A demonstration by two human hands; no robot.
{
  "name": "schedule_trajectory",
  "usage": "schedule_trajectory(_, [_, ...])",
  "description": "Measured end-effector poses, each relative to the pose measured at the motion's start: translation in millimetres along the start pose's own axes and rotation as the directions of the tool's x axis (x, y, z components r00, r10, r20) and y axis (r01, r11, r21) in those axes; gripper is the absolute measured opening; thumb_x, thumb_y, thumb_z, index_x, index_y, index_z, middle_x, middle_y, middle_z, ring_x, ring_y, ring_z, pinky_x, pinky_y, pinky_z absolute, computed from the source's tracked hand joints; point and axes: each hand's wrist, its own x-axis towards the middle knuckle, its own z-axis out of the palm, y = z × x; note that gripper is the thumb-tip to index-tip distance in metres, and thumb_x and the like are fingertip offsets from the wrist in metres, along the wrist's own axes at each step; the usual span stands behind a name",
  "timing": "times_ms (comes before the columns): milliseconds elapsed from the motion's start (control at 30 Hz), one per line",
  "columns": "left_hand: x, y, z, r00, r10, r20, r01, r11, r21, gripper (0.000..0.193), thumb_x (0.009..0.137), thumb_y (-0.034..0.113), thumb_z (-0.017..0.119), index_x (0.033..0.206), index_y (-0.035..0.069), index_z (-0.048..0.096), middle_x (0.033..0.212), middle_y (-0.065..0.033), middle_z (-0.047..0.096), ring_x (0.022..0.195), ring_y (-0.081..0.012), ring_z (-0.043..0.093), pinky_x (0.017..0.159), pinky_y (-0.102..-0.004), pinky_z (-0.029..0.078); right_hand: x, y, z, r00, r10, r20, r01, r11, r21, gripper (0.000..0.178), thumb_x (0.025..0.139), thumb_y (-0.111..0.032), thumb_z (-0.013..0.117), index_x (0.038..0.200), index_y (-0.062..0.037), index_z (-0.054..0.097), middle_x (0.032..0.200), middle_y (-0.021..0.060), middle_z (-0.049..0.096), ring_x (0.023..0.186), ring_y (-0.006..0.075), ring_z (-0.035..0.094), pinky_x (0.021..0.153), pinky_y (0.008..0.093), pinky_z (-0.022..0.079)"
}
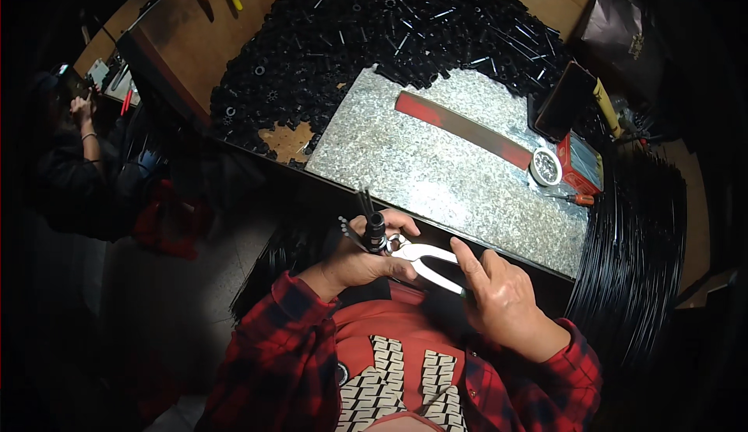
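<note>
Just in front of the table's near edge, my left hand is closed around a black cylindrical part that stands upright. Thin dark rods stick up from it and fan out to the left. Pincers with pale metal handles have their jaws against or right beside this part; the exact contact cannot be made out. My right hand grips the handle ends of the pincers, its index finger stretched forward. The left fingers hide the lower portion of the black part.
A speckled board bears a worn red bar, a small white cup and an orange-handled screwdriver. Behind lies a heap of small black parts. Long black rods are bundled at right. Another person's hand shows far left.
</note>
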Motion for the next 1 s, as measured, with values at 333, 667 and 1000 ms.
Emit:
schedule_trajectory(333, [-2.5,4.0,-4.4,0.992,-0.115,0.059,0.125,0.968,-0.217,0.081,0.049,0.047,0.088,0.107,0.002,0.054,0.073,0.006,0.054,0.065,0.0001,0.045,0.056,-0.0158,0.031,-8.5,4.8,-9.7,0.987,-0.125,-0.102,0.112,0.986,-0.125,0.062,0.073,-0.009,0.068,0.132,-0.0091,0.051,0.072,0.0067,0.042,0.057,0.019,0.046,0.047,0.0316,0.038])
schedule_trajectory(667, [5.9,10.3,-0.8,0.993,-0.044,0.107,0.028,0.99,0.14,0.025,0.071,0.021,0.078,0.082,0.004,0.063,0.067,0.0012,0.058,0.059,-0.0058,0.051,0.052,-0.0226,0.038,-12.2,0.2,-9.9,0.989,-0.148,-0.015,0.137,0.95,-0.281,0.057,0.08,-0.014,0.06,0.135,-0.0082,0.047,0.073,0.005,0.041,0.058,0.0166,0.048,0.046,0.0284,0.04])
schedule_trajectory(1000, [7.1,-14.3,-11.7,0.985,0.141,-0.103,-0.155,0.979,-0.135,0.053,0.075,0.024,0.075,0.112,-0.002,0.049,0.056,0.0022,0.044,0.049,-0.0061,0.042,0.048,-0.0221,0.033,5.9,15.0,0.2,1.0,0.005,-0.009,-0.004,0.985,0.174,0.067,0.075,-0.014,0.07,0.137,-0.0105,0.044,0.079,0.0121,0.051,0.063,0.03,0.056,0.053,0.0398,0.046])
